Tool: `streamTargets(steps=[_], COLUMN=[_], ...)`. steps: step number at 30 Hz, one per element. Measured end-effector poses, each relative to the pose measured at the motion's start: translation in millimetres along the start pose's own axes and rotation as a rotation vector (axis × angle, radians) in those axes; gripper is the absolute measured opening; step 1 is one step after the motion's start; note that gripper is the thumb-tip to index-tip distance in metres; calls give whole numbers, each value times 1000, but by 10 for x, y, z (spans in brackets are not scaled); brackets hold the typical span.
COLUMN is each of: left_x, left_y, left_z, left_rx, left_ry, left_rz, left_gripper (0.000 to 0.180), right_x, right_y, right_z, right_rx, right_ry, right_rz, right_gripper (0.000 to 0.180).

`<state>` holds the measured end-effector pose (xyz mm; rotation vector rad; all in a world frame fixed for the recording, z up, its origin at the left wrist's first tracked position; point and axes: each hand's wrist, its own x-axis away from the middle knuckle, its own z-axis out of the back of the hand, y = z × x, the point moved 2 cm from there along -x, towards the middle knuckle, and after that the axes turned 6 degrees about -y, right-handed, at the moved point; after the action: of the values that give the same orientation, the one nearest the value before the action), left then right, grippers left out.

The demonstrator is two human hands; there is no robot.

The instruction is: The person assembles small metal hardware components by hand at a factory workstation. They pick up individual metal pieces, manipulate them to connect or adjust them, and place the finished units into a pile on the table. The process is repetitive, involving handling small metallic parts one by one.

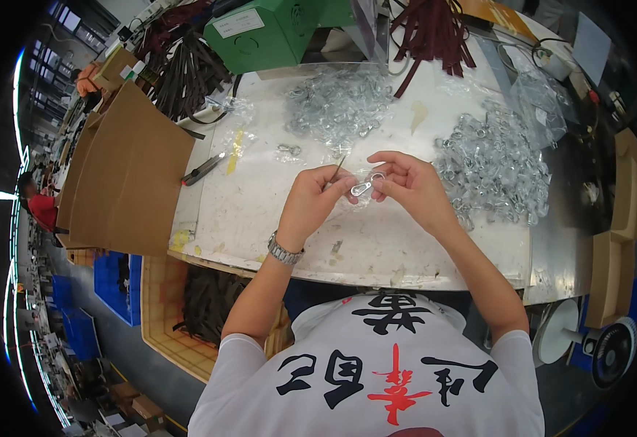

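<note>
Head view: left hand (pixel 317 195) and right hand (pixel 406 182) are both pinching a small silver metal snap hook (pixel 363 188) between them, above the white tabletop (pixel 260 211). Heaps of clear-bagged silver metal hooks (pixel 490 164) are lying just right of the right hand.

My white worktable (pixel 275 218), scuffed and cluttered

Far across it lie a heap of bagged metal clips (pixel 340 102) and another at right (pixel 493 167); dark pliers (pixel 202 170) left, green box (pixel 275 33) far, maroon straps (pixel 435 33) beyond.
</note>
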<state>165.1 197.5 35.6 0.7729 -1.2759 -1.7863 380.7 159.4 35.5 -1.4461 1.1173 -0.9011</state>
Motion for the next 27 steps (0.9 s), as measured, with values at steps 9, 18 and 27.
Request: streamTargets(steps=[9,18,27], left_x=[149,244,284], left_y=[3,-7,-47], left_z=[-412,-509,-609], left_rx=[183,617,633], left_ry=[90,-183,-214], left_rz=[70,252,221], left_gripper=[18,26,27], right_x=[222,236,329], right_y=[234,77,48], right_z=[110,140,25], right_rx=[-204,195,-96], right_ry=[82,117,236], right_rz=[-225,3,-87], right_gripper=[29,26,29])
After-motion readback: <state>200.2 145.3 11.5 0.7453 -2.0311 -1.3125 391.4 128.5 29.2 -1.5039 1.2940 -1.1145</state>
